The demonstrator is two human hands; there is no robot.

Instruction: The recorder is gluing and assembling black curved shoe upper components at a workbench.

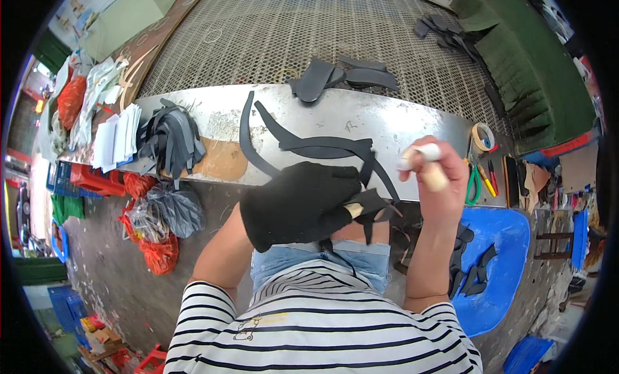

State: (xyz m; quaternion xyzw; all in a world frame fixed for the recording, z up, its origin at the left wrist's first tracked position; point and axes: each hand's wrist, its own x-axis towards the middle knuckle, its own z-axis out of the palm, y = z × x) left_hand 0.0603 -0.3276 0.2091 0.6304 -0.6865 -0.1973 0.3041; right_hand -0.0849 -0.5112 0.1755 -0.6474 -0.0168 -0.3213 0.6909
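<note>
My left hand, in a black knit glove with a bare-looking thumb tip, is closed on black strips that stick out past its fingers above my lap. Raised to the right of it is my right hand, ungloved, with white and beige coverings on some fingers. Its fingers are curled in and slightly blurred, and whatever they may hold cannot be made out. Long curved black strips lie on the metal-topped bench just beyond my hands. One narrow curved strip reaches toward my gloved hand.
Black sole-shaped pieces lie at the mesh surface's near edge. Dark strips and white sheets are heaped left. Green-handled scissors, pliers and a tape roll lie right, above a blue chair holding black pieces.
</note>
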